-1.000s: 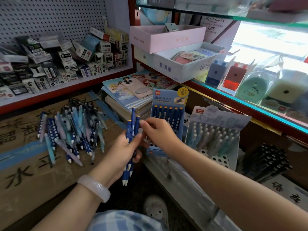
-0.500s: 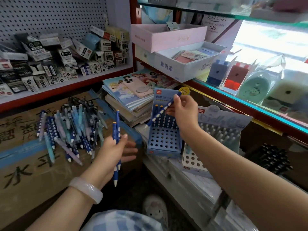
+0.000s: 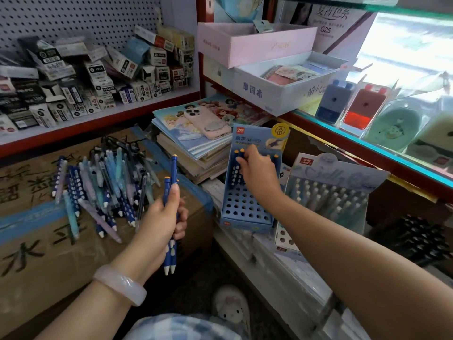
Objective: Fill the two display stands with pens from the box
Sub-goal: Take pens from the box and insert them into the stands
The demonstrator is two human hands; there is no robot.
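Observation:
My left hand (image 3: pixel 163 218) grips two dark blue pens (image 3: pixel 169 251) upright, tips down, in front of the cardboard box (image 3: pixel 36 246). A heap of loose blue, teal and lilac pens (image 3: pixel 103 182) lies on top of that box. My right hand (image 3: pixel 257 171) pinches a dark blue pen (image 3: pixel 236 165) at the back row of the blue display stand (image 3: pixel 247 204), whose front holes are bare. To its right stands the pale blue display stand (image 3: pixel 328 192), mostly filled with light pens.
A stack of notebooks (image 3: pixel 196 133) with a pink phone (image 3: pixel 207 122) on top sits behind the blue stand. White and pink boxes (image 3: pixel 282 87) rest on the glass counter edge. Small cartons crowd the left shelf (image 3: pixel 85 82). Black pens (image 3: pixel 416 239) lie at lower right.
My right hand carried one blue pen from my left hand up to the blue stand and lowered it into the back row. My left hand, with fewer pens, moved slightly left.

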